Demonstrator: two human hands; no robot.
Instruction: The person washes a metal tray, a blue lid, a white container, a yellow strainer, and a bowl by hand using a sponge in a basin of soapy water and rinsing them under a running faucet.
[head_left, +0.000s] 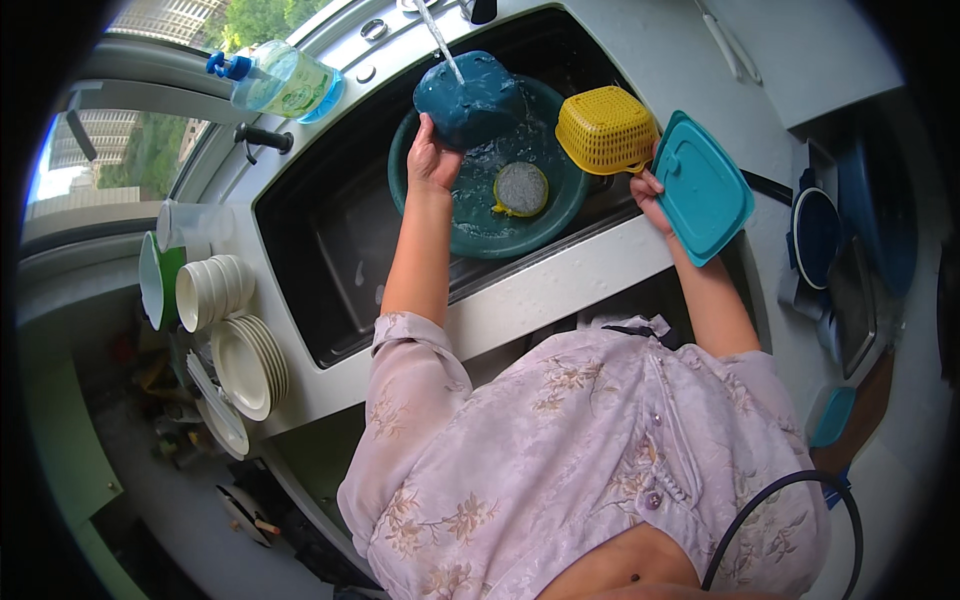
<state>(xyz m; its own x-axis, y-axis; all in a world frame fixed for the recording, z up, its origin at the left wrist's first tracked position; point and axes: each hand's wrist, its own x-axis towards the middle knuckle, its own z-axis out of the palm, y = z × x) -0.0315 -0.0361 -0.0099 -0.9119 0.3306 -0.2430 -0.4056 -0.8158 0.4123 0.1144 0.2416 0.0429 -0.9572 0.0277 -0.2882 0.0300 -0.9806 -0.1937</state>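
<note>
My left hand grips the near side of a blue plastic container, tilted under a stream of running water. Below it a green plastic basin with water in it stands in the black sink. A round scrubbing sponge, grey on top with a yellow edge, is in that basin. Over the sink's right side, my right hand holds a yellow perforated basket together with a teal plastic lid. Some of its fingers are hidden behind the lid.
A soap bottle with a blue pump stands behind the sink by the window. On the left counter are stacked white bowls, plates and a green-sided container. Cookware and a pale-rimmed lid are at the right.
</note>
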